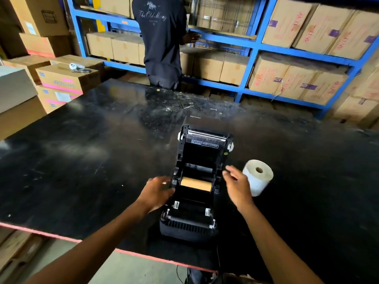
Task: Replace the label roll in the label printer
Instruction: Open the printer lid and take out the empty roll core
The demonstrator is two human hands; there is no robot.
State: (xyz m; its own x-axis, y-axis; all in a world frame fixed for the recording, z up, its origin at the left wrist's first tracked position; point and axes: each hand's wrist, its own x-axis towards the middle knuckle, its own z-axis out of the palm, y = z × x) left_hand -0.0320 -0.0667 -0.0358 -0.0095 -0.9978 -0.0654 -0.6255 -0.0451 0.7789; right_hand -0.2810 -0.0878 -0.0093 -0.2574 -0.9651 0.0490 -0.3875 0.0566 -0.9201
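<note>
At the centre of the frame we see a black label printer on a black table, its lid swung open. A bare brown cardboard core sits in the roll bay. Our left hand, fingers loosely spread and holding nothing, is at the printer's left side. Our right hand, open and empty, hovers between the printer and a full white label roll lying at centre right.
</note>
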